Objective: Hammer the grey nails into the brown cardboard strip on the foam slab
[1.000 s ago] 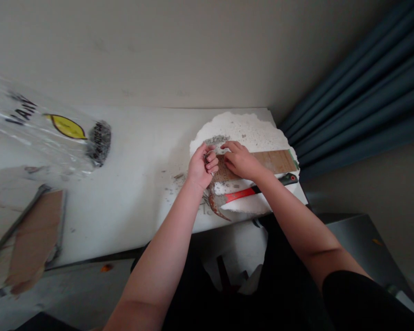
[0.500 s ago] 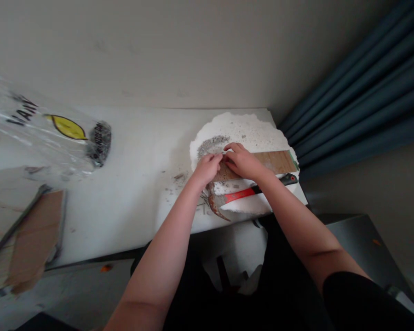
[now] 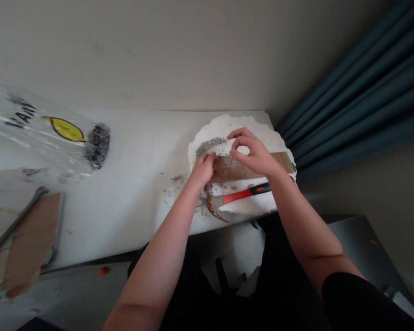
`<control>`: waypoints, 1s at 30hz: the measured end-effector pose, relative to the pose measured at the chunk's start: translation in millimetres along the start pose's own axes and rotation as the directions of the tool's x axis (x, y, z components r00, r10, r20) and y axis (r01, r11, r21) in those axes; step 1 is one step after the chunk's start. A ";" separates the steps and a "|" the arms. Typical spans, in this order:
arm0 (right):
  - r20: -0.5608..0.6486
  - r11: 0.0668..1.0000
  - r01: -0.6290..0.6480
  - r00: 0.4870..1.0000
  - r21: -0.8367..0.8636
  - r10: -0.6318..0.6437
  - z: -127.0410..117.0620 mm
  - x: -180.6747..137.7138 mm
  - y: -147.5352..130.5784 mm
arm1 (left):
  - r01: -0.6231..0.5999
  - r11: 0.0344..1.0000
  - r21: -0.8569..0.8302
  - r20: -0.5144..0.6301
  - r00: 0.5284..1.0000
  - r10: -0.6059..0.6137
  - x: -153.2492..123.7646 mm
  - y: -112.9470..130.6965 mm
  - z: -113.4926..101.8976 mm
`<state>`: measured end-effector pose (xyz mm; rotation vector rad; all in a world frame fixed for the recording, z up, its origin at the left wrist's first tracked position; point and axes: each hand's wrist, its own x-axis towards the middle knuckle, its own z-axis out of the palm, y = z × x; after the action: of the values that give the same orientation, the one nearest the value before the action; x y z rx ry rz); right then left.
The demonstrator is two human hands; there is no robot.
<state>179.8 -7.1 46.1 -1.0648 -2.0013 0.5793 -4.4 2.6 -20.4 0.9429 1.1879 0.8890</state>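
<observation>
A brown wooden board [image 3: 234,171], peppered with small holes or marks at its left part, lies on a ragged white sheet [image 3: 221,126]. My left hand [image 3: 203,169] is closed at the board's left end, fingertips pressed together; what they hold, if anything, is hidden. Over the board, my right hand [image 3: 253,151] pinches a thin nail [image 3: 231,161] between thumb and forefinger, the other fingers curved above. A claw hammer [image 3: 236,195] with a red and black handle lies along the board's near side, its rusty head to the left.
Grey grit [image 3: 210,145] lies on the sheet behind the board. Loose nails and debris [image 3: 177,178] are scattered left of it on the white table [image 3: 131,184]. A clear plastic bag [image 3: 67,128], a metal bar [image 3: 17,223] and brown panel [image 3: 34,241] are leftward. Blue curtain [image 3: 359,87] hangs right.
My right hand has lifted off the board and moved slightly right and away from my left hand, a thin nail now showing in its pinch. My left hand stays at the board's left end.
</observation>
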 end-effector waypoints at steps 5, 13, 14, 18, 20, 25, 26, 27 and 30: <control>0.162 0.992 -0.008 0.987 0.128 -0.013 23.9 0.1 -23.1 | 0.227 0.897 -0.378 0.160 0.971 -0.178 -4.8 9.1 2.6; 0.140 0.994 -0.070 0.988 0.087 0.057 50.0 2.8 -21.8 | 0.270 0.785 -0.558 0.172 0.963 -0.210 -2.8 10.4 -0.8; 0.131 0.995 -0.070 0.990 0.073 0.060 52.4 2.9 -21.1 | 0.262 0.778 -0.571 0.177 0.965 -0.195 -2.9 10.0 -1.0; 0.016 0.998 -0.068 0.998 0.017 0.067 57.5 6.0 -18.7 | 0.259 0.765 -0.590 0.220 0.963 -0.156 -4.4 11.1 -0.5; -0.090 0.997 -0.079 0.993 0.011 0.079 54.0 8.0 -15.8 | 0.284 0.750 -0.597 0.257 0.954 -0.156 -5.9 14.3 -1.3; -0.279 0.985 -0.160 0.945 0.057 0.170 38.6 0.9 1.5 | 0.250 0.732 -0.634 0.245 0.963 -0.116 -5.7 26.5 -17.9; -0.290 0.982 -0.178 0.939 0.057 0.187 37.2 -3.2 5.7 | 0.219 0.739 -0.637 0.211 0.972 -0.106 -3.9 28.6 -24.4; -0.289 0.980 -0.192 0.936 0.053 0.199 36.4 -7.9 9.4 | 0.183 0.749 -0.636 0.166 0.981 -0.099 -1.6 30.3 -31.7; -0.245 0.982 -0.188 0.951 0.028 0.189 35.2 -21.6 16.3 | 0.079 0.802 -0.593 -0.010 0.994 -0.105 5.5 32.9 -55.0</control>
<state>166.8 -17.4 5.0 -1.2702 -1.6939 0.5216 -60.0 26.1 2.0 0.3505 0.8901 1.1163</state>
